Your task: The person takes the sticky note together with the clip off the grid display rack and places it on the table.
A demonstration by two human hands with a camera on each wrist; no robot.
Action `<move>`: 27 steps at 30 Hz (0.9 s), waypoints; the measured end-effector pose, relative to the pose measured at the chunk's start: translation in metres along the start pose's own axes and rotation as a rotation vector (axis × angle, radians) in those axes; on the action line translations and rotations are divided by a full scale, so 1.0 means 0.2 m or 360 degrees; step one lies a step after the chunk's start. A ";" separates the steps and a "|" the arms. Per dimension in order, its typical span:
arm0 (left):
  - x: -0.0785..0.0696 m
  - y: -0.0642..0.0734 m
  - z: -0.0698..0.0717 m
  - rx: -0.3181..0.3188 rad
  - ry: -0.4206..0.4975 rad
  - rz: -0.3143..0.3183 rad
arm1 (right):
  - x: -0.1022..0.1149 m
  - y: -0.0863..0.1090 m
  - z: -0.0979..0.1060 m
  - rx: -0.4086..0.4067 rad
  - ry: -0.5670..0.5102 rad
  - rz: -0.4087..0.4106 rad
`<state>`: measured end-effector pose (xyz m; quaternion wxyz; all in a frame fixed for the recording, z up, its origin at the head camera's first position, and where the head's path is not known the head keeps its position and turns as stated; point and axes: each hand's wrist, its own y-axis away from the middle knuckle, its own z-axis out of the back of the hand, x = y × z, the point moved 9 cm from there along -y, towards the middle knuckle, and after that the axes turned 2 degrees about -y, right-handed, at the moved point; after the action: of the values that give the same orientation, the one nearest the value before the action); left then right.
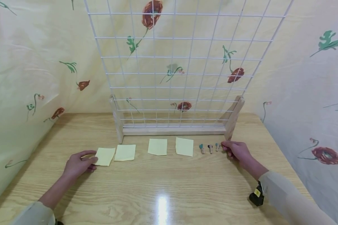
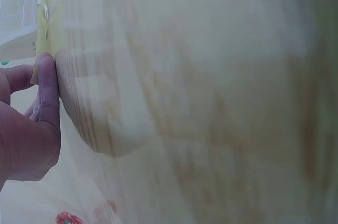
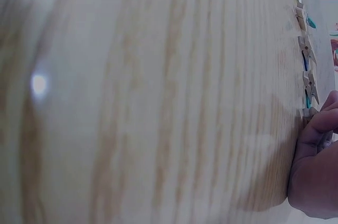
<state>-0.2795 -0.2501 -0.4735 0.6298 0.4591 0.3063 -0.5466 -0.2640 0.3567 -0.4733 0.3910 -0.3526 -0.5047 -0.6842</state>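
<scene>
My left hand (image 1: 78,164) pinches the left edge of a pale yellow sticky note (image 1: 105,157), the leftmost in a row on the table. In the left wrist view, thumb and fingers close on the edge of this note (image 2: 42,39). More yellow sticky notes lie to its right: one (image 1: 125,152) close beside it, another (image 1: 157,147) in the middle, and one (image 1: 184,146) further right. My right hand (image 1: 237,150) holds a small clothespin (image 3: 309,112), mostly hidden by the fingers. Left of it lie three small wooden clothespins with coloured decorations, among them a teal-topped one (image 1: 201,148).
A white wire grid (image 1: 173,74) stands upright in a wooden stand (image 1: 174,131) behind the notes. Flower-printed cloth (image 1: 31,78) surrounds the wooden table (image 1: 146,184) at the back and sides. A black strap device (image 1: 257,197) is on the right wrist.
</scene>
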 end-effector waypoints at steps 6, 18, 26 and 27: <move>-0.02 0.00 0.00 -0.0042 -0.0109 -0.0044 | 0.00 0.01 0.00 -0.0002 -0.0020 -0.0016; -0.09 0.01 0.00 -0.0188 -0.0616 -0.0195 | 0.01 0.01 0.00 -0.0025 -0.0023 -0.0025; -0.09 0.01 0.00 -0.0182 -0.0644 -0.0177 | 0.01 0.01 0.00 -0.0026 -0.0050 -0.0014; -0.09 0.01 0.00 -0.0177 -0.0633 -0.0171 | 0.01 0.01 0.00 -0.0024 -0.0052 -0.0020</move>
<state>-0.2812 -0.2424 -0.4576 0.6721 0.2897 0.2296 -0.6416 -0.2622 0.3553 -0.4715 0.3756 -0.3634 -0.5081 -0.6846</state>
